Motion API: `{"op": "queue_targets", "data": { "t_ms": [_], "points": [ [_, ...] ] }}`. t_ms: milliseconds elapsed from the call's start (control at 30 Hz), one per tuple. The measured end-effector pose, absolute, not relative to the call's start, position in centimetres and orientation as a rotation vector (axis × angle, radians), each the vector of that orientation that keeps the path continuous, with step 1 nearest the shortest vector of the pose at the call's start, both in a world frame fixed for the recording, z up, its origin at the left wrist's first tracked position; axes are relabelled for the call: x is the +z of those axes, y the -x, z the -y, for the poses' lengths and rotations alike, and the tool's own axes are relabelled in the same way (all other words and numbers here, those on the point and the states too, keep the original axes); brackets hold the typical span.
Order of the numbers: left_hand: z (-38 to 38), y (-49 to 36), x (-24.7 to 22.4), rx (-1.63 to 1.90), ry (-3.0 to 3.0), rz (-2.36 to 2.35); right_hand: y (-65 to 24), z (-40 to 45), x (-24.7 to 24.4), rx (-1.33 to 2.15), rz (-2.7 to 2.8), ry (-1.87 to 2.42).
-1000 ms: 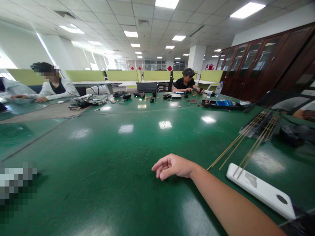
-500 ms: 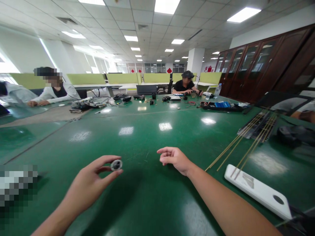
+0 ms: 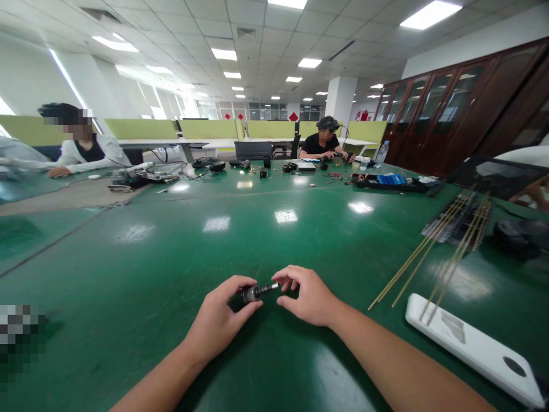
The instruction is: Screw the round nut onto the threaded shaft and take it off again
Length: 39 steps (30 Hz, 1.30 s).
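Between the thumb and fingers of my left hand (image 3: 223, 309) is a small dark cylindrical part (image 3: 251, 294). Its thin stepped shaft ends in a silver tip and points right, slightly upward. Just beyond that tip is my right hand (image 3: 304, 292), its fingers curled and its thumb apart from them, holding nothing I can see. The right fingertips are very close to the tip; whether they touch it, I cannot tell. Both hands are above the green tabletop (image 3: 206, 246).
Right of my forearm lies a long white device (image 3: 480, 349), with several thin brass-coloured rods (image 3: 418, 257) reaching over it. Farther off are a black tray (image 3: 381, 182), a bottle (image 3: 381, 154) and scattered electronics (image 3: 143, 176). One person (image 3: 321, 143) sits across the table, another (image 3: 86, 146) at left.
My left hand has moved right, bringing the dark part close to my right hand. The part has turned from end-on to sideways, showing its shaft. The camera view has shifted slightly.
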<state>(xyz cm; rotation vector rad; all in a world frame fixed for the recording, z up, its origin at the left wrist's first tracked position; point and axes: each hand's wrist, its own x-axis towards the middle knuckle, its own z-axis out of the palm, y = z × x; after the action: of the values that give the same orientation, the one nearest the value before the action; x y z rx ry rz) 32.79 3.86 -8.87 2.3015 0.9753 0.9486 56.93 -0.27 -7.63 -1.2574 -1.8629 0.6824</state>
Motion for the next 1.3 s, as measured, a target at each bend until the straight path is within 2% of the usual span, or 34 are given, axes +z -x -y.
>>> {"op": "queue_targets", "data": {
  "t_ms": [233,1300],
  "points": [
    [-3.7,-33.6,-8.6,0.917,-2.291,-0.82,-56.4,0.2,-7.3,0.681,1.893,1.25],
    [-3.0,-33.6,-8.9,0.967,-2.339,-0.781,-55.8,0.8,-6.7,0.633,1.997,1.244]
  ]
}}
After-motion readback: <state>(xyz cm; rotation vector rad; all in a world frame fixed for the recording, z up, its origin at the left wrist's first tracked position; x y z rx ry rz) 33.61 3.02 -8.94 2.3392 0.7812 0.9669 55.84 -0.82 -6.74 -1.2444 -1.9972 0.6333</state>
